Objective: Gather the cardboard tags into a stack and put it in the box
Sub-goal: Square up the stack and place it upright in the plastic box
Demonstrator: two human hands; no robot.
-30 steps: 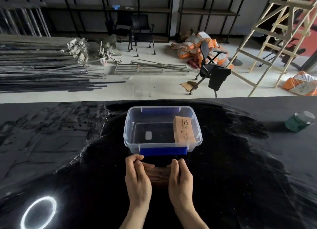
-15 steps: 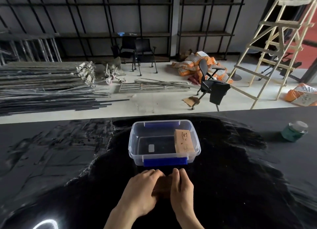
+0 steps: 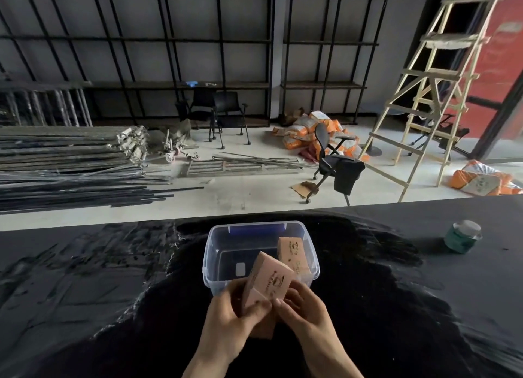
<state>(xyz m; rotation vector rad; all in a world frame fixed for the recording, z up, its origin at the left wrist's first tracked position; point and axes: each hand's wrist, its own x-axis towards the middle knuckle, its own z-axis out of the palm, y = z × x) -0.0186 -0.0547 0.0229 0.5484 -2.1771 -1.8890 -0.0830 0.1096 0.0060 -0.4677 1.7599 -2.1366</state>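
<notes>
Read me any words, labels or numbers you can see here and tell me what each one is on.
Nothing can be quoted.
Held stack: dark logo and a line of print, too blurred to read.
Stack in the box: same print, too blurred.
White label on the box floor: shows no text.
Orange sacks on the floor: print too small.
Green jar: no text readable.

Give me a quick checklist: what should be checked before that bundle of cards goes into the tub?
1. Brown cardboard tag stack held by both hands, left hand and right hand: ok.
2. Stack squared up: cannot tell.
3. Clear plastic box open, no lid: ok.
4. Free floor left of the tag stack already inside: ok.
5. Green jar clear of the path: ok.
6. No loose tags left on the black table: ok.
</notes>
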